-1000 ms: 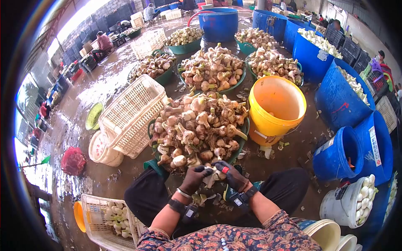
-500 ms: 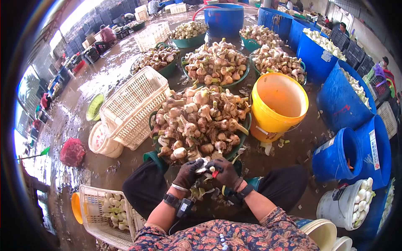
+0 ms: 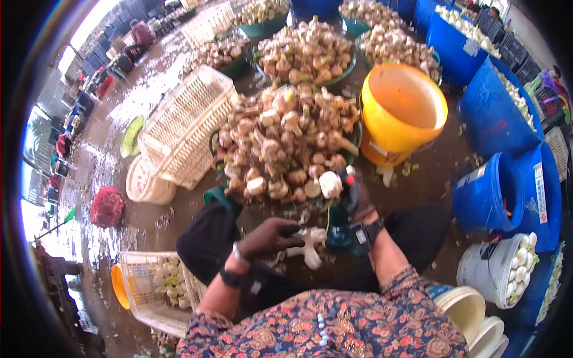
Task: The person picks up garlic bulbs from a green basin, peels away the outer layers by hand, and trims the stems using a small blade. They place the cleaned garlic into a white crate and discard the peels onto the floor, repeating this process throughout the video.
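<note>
My left hand (image 3: 271,238), in a dark glove, has its thumb and fingers apart. Right beside its fingertips is a white garlic bulb with a stem (image 3: 311,247), over the gap between my legs. My right hand (image 3: 359,203), also gloved, is at the near right rim of a green basin (image 3: 356,149) heaped with unpeeled garlic (image 3: 289,134). It is closed on a small tool with a red part (image 3: 350,178), mostly hidden by the fingers. A pale garlic bulb (image 3: 330,185) lies close to the left of those fingers.
A yellow bucket (image 3: 377,113) stands beyond my right hand, and white plastic crates (image 3: 185,128) to the left. A crate (image 3: 140,286) with trimmed garlic is near my left knee. Blue tubs (image 3: 498,134) and a white garlic-filled bucket (image 3: 484,274) line the right.
My hands, together over the near basin edge before, have separated. The left moved down beside the white bulb; the right went forward and right to the basin. The view has tilted downward.
</note>
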Demonstrator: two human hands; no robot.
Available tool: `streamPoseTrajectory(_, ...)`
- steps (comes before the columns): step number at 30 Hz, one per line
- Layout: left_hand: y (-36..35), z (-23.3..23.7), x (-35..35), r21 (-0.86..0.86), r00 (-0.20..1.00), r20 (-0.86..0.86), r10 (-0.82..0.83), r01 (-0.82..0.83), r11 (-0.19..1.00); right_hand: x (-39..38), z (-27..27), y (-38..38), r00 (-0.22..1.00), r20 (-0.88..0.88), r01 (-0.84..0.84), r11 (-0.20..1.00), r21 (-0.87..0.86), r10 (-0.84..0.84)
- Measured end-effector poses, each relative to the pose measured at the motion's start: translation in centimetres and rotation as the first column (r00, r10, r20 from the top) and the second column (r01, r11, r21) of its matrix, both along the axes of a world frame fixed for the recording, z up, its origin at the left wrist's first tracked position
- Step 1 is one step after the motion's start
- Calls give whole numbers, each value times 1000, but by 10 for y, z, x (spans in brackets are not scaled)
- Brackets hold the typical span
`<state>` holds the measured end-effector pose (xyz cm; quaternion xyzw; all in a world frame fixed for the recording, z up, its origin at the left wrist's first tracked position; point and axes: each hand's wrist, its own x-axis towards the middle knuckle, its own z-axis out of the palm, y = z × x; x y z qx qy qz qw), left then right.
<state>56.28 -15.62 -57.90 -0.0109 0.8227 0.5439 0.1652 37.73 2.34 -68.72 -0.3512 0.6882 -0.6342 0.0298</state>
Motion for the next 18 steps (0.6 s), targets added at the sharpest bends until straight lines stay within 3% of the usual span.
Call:
streamPoseTrajectory(1, -2, -14, 1, -364, 987, -37, -157, 133, 922, 0, 18, 0, 980, -196, 72, 987, 146, -43)
streamPoseTrajectory(2, -3, -30, -2, -605, 982, 3, -191, 154, 781, 5, 25, -17, 765, 644, 128, 971, -202, 33)
streamPoseTrajectory(3, -1, -37, -6, -541, 953, -303, -35, -142, 829, 11, 30, -19, 806, 590, 107, 968, -228, 50)
streamPoseTrajectory(4, 5, -32, -17, -116, 917, -225, 328, -360, 926, 16, 35, -20, 847, 528, 88, 962, -259, 65)
streamPoseTrajectory(5, 10, -31, -27, 90, 844, -266, 465, -458, 884, 20, 42, -21, 842, 536, 96, 962, -256, 59)
streamPoseTrajectory(6, 13, -29, -36, 92, 846, -262, 465, -458, 884, 22, 50, -22, 755, 643, 44, 968, -248, 130)
streamPoseTrajectory(7, 16, -28, -45, -13, 835, -358, 417, -451, 892, 22, 54, -22, 651, 733, -11, 969, -248, 195)
streamPoseTrajectory(9, 17, -26, -56, -250, 811, -534, 240, -423, 871, 22, 45, -27, 667, 737, 18, 986, -167, 113)
streamPoseTrajectory(10, 18, -29, -57, -252, 812, -533, 238, -421, 871, 22, 39, -28, 677, 736, 56, 995, -87, 26)
streamPoseTrajectory(12, 20, -35, -56, -347, 766, -634, 107, -405, 846, 24, 34, -26, 661, 749, 90, 988, -128, 37)
streamPoseTrajectory(14, 24, -38, -55, -353, 790, -602, 116, -394, 848, 25, 39, -22, 607, 795, -5, 1000, -10, 11)
streamPoseTrajectory(16, 24, -38, -55, -394, 810, -580, 84, -369, 842, 24, 24, -26, 642, 764, 12, 997, 78, -68)
streamPoseTrajectory(18, 27, -55, -45, -523, 882, -459, -103, -175, 834, 22, 5, -33, 610, 774, 127, 985, 115, -169)
